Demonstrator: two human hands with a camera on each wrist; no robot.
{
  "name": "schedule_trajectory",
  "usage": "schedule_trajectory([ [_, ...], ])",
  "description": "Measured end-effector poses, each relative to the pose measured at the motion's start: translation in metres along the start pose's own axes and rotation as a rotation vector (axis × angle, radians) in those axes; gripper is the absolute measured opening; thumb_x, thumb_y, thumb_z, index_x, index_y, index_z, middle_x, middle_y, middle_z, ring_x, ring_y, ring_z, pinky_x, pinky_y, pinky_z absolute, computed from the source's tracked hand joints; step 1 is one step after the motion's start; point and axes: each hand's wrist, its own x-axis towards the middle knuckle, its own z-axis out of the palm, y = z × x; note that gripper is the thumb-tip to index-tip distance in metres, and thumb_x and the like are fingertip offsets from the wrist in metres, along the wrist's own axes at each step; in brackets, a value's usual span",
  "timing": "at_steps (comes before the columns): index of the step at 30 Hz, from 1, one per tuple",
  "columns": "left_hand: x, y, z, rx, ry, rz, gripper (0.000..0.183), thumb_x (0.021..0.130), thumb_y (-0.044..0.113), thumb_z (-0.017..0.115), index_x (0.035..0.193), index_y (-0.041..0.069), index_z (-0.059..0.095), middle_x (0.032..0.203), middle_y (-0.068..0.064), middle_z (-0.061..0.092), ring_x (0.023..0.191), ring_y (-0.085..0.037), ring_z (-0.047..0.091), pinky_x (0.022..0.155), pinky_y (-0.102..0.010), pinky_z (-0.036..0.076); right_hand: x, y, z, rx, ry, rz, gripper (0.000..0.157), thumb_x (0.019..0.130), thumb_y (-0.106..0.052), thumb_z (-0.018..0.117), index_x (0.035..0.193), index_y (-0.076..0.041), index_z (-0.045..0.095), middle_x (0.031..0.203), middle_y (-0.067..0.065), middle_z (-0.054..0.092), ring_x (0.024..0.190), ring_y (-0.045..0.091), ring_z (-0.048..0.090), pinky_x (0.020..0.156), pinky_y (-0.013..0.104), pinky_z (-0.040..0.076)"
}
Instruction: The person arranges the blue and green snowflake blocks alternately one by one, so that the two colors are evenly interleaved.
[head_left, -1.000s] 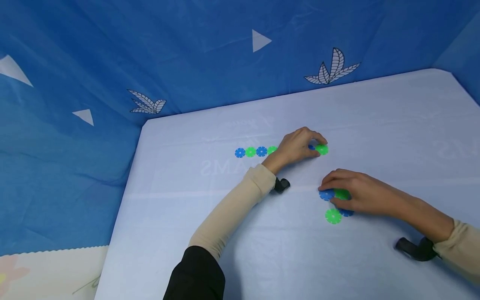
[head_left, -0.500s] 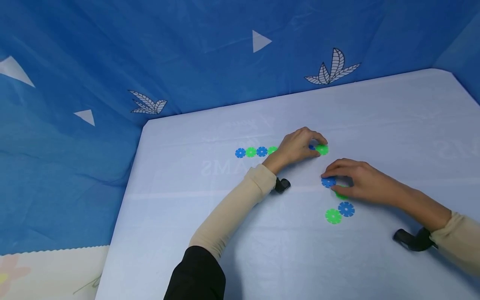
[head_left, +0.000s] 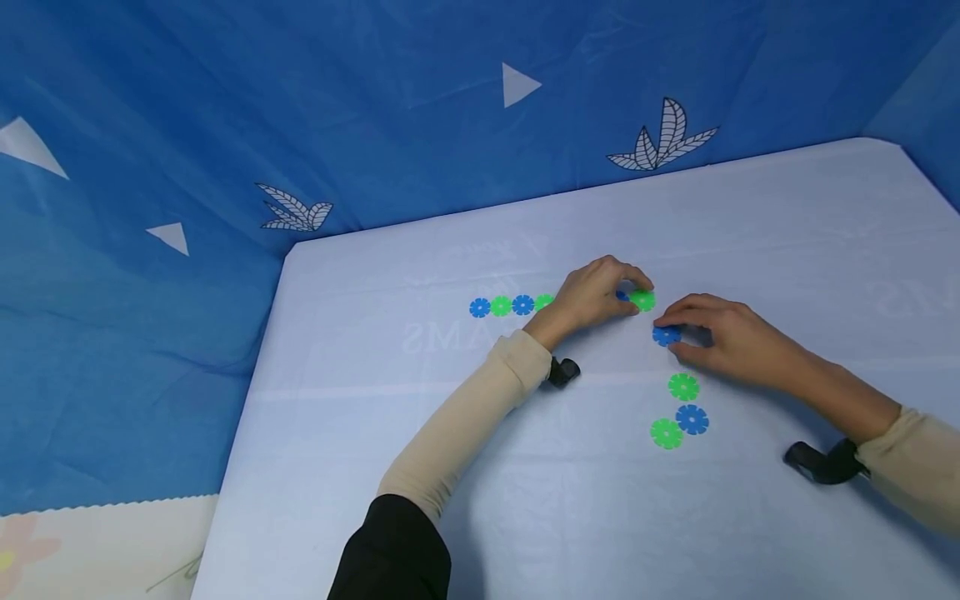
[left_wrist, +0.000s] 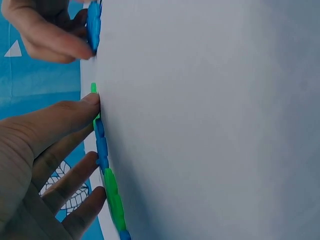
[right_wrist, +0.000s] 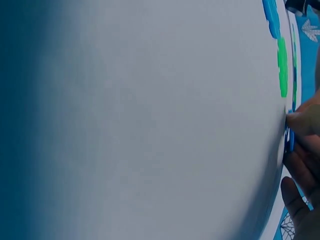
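2 pinches I see: left hand (head_left: 597,292) on green notched plastic disc (head_left: 644,301), perhaps steadying it; right hand (head_left: 726,337), near those fingers, on blue notched plastic disc (head_left: 666,336).

Plastic discs (head_left: 683,387), creased cloth backdrop (head_left: 420,108)

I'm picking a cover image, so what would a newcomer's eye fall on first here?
Probably the row of blue and green discs on the pale table, with the left hand pinching its green end disc. Then the right hand, to its right, pinching a blue disc, with three discs lying nearer the viewer. Behind the table rises a blue cloth with leaf prints.
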Motion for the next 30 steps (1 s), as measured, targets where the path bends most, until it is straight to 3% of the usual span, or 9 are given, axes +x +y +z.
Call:
schedule_trajectory([
  [15, 0.001, 0.0, 0.001, -0.011, 0.003, 0.003, 0.033, 0.087, 0.023, 0.077, 0.12, 0.022, 0.073, 0.121, 0.01, 0.067, 0.116, -0.005, 0.052, 0.092, -0.019, 0.043, 0.014, 0.007, -0.004, -0.028, 0.023, 0.124, 0.035, 0.085, -0.009, 0.075, 0.119, 0.0, 0.069, 0.121, 0.02, 0.06, 0.113, 0.04, 0.057, 0.092, 0.059, 0.046],
  [30, 0.001, 0.001, -0.001, -0.008, 0.005, 0.003, 0.033, 0.087, 0.023, 0.078, 0.119, 0.022, 0.073, 0.122, 0.01, 0.067, 0.116, -0.005, 0.052, 0.094, -0.019, 0.042, 0.023, 0.006, -0.004, -0.033, 0.041, 0.198, 0.037, 0.086, -0.009, 0.072, 0.121, 0.002, 0.066, 0.123, 0.022, 0.059, 0.116, 0.041, 0.054, 0.096, 0.061, 0.042],
])
